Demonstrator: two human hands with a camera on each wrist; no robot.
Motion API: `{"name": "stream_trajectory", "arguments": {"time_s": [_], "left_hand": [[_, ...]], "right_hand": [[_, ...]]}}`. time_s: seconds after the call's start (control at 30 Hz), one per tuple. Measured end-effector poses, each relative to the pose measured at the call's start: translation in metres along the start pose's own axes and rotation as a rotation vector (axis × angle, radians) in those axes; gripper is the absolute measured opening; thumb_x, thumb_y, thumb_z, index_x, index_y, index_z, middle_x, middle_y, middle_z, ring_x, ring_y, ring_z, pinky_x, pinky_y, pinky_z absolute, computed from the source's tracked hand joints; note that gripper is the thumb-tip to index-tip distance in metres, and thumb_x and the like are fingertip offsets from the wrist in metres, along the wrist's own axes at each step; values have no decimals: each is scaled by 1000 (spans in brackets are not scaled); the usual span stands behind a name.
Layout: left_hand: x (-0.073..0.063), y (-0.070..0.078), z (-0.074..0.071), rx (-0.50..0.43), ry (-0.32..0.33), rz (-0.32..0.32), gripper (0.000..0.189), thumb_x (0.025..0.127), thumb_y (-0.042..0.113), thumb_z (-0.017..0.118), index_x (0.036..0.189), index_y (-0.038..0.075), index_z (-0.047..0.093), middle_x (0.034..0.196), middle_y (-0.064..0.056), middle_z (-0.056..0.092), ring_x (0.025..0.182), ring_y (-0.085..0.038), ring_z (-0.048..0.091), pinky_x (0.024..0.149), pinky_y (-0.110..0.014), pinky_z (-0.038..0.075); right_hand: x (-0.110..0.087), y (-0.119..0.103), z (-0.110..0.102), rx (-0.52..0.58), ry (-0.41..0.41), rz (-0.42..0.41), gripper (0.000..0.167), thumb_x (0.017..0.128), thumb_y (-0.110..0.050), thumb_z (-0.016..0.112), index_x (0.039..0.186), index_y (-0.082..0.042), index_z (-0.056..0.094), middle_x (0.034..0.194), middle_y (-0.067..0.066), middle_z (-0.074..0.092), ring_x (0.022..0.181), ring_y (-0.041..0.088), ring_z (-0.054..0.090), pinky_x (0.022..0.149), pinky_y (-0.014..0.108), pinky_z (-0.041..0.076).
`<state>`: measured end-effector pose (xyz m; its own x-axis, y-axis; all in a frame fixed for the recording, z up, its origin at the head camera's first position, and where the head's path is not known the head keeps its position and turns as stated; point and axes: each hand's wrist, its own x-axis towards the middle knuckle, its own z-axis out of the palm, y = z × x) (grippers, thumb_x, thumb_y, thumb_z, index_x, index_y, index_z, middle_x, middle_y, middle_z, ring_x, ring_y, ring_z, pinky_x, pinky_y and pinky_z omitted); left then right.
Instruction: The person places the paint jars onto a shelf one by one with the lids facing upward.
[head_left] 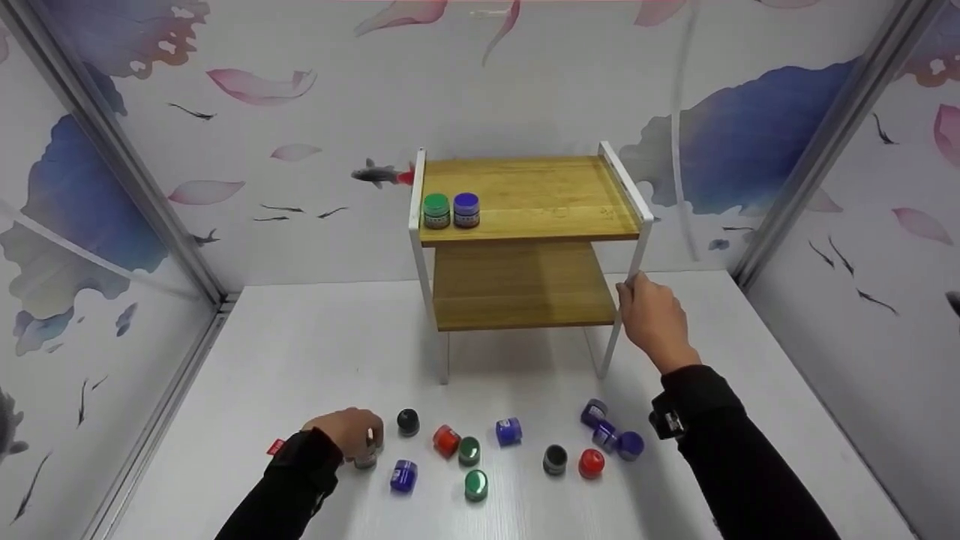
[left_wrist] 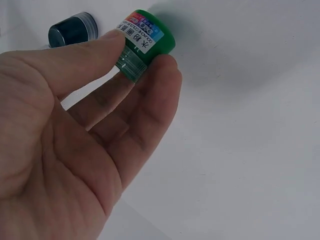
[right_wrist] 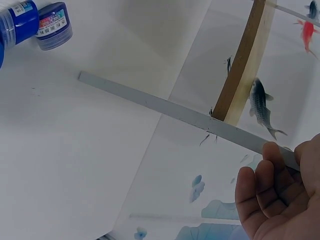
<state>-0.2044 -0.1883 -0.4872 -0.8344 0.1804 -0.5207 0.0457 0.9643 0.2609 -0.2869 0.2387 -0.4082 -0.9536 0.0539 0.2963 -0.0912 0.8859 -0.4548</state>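
My left hand is low at the left, its thumb and fingers pinching a small green paint jar with a printed label. The jar is tilted in the left wrist view and mostly hidden behind the fingers in the head view. A dark-capped jar stands just right of that hand, and a blue jar lies nearer the front. My right hand grips the white right front leg of a two-tier wooden shelf. On the top board sit a green jar and a blue jar, side by side.
Several more jars are spread over the white table: a red one, green ones, a dark one, another red and a blue cluster near the right. Patterned walls enclose the back and sides.
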Motion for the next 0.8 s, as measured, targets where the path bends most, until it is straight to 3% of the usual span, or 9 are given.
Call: {"name": "stream_trajectory", "arguments": {"time_s": [0.23, 0.5, 0.8], "left_hand": [[-2, 0, -2, 19, 25, 39, 9, 85, 6, 71, 89, 13, 70, 98, -2, 67, 85, -21, 54, 81, -47, 49], [-9, 1, -4, 43, 91, 97, 9, 87, 3, 67, 89, 10, 71, 97, -6, 69, 88, -23, 59, 83, -50, 51], [-10, 3, -12, 23, 103, 80, 12, 89, 4, 65, 96, 11, 71, 102, -7, 69, 91, -24, 60, 84, -50, 51]], "right_hand": [[0, 0, -1, 1, -2, 5, 28, 103, -23, 45, 98, 2, 57, 81, 20, 64, 74, 37, 65, 62, 48, 50], [-1, -1, -2, -2, 19, -14, 27, 103, -21, 47, 96, 3, 58, 78, 21, 63, 72, 38, 65, 60, 48, 50], [-2, -2, -2, 8, 10, -10, 26, 103, -20, 47, 96, 2, 57, 79, 21, 64, 72, 38, 66, 60, 49, 50]]}}
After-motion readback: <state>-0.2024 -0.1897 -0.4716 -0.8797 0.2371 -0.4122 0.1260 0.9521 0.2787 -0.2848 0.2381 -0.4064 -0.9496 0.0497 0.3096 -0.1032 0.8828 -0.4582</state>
